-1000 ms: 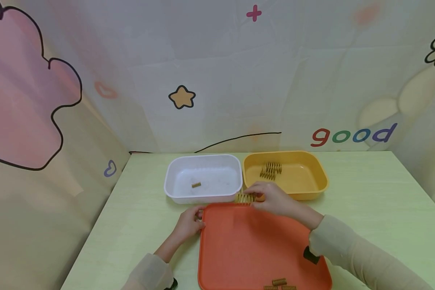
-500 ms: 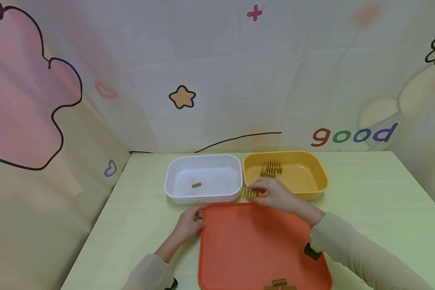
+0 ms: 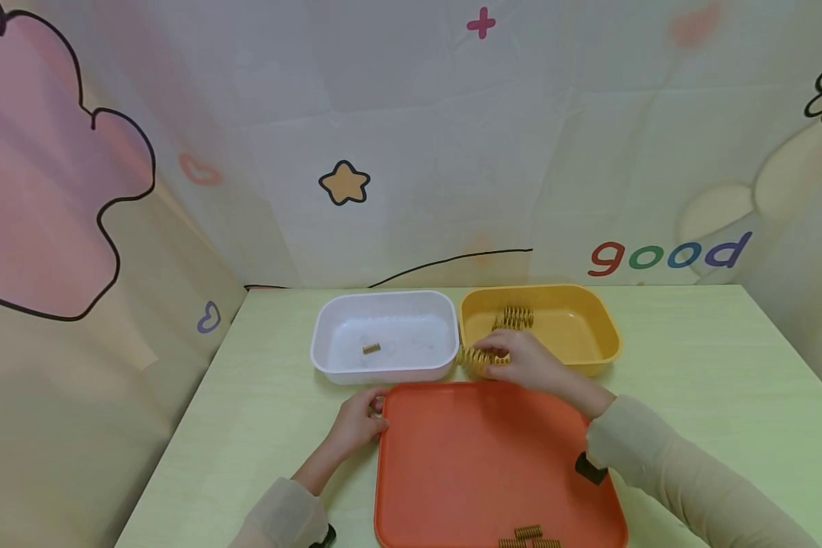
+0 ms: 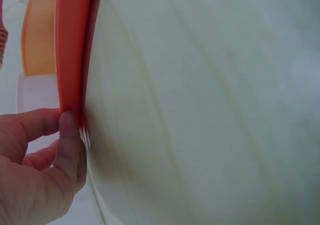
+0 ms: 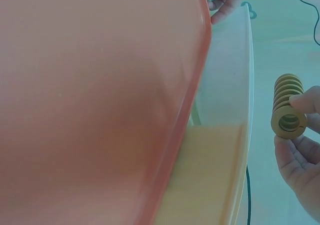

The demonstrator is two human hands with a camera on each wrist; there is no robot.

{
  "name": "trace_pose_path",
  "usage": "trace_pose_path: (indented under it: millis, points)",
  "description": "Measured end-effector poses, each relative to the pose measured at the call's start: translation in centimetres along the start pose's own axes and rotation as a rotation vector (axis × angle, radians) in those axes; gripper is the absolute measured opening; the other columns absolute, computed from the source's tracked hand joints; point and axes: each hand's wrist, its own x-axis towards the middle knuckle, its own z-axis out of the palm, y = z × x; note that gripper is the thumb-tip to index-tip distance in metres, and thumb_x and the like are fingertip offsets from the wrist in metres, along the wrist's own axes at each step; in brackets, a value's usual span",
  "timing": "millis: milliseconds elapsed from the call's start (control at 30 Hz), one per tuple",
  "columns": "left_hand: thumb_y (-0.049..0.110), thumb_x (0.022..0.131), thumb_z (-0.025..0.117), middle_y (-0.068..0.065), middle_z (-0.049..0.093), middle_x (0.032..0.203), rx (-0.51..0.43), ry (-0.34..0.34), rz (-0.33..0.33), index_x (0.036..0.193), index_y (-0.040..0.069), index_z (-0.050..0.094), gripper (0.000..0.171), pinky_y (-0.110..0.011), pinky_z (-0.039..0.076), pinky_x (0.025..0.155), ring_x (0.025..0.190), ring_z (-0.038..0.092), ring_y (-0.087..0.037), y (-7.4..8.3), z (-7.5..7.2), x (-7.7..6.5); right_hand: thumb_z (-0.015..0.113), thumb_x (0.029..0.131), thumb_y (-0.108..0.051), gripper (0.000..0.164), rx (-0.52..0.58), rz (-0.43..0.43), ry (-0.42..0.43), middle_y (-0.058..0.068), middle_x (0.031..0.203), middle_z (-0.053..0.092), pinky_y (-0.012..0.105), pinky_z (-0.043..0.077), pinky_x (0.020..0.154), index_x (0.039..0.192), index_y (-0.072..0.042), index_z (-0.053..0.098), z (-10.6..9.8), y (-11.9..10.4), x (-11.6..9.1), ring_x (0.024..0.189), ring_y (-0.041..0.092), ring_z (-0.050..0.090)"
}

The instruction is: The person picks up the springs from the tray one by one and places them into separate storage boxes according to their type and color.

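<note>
A large golden coil spring (image 3: 476, 360) is held by my right hand (image 3: 530, 365) at the near left corner of the yellow bin (image 3: 582, 339). The right wrist view shows its flat end ring, with thumb and fingers gripping the coils (image 5: 288, 92). My left hand (image 3: 356, 420) pinches the left edge of the orange-red tray (image 3: 479, 464) near its far corner; in the left wrist view the thumb presses the rim (image 4: 72, 50). Large springs (image 3: 518, 317) lie in the yellow bin, partly hidden by my right hand. One small spring (image 3: 371, 348) lies in the white bin (image 3: 383, 376).
Several small springs (image 3: 528, 532) lie at the tray's near edge, partly cut off by the frame. Both bins stand side by side just beyond the tray on a pale green table (image 3: 712, 380). A printed cloth (image 3: 438, 152) hangs behind the table.
My right hand has moved the large spring up and to the right, from the tray's far edge to the yellow bin's near corner. The left hand and tray have stayed put.
</note>
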Motion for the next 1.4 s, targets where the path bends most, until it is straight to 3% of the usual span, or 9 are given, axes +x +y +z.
trace_pose_path:
  millis: [633, 1400]
  points:
    - [-0.011, 0.065, 0.057, -0.008, 0.049, 0.077, -0.01, -0.004, 0.006, 0.111, -0.002, 0.055, 0.046, -0.019, 0.042, 0.044, 0.05, 0.043, -0.007, 0.1, -0.1, 0.0, 0.064, 0.074, -0.004, 0.032, -0.017, 0.043, 0.015, 0.013, 0.089, 0.063, 0.039, 0.049, 0.07, 0.104, 0.003, 0.062, -0.7, 0.7, 0.4, 0.077, 0.024, 0.054]
    - [-0.011, 0.067, 0.058, -0.008, 0.048, 0.078, -0.025, -0.016, 0.004, 0.113, -0.002, 0.054, 0.046, -0.021, 0.043, 0.045, 0.053, 0.043, -0.009, -0.1, 0.0, 0.0, 0.064, 0.074, -0.003, 0.033, -0.032, 0.098, 0.035, 0.016, 0.097, 0.063, 0.041, 0.049, 0.072, 0.106, 0.003, 0.061, -0.6, 2.3, 0.6, 0.08, 0.024, 0.054]
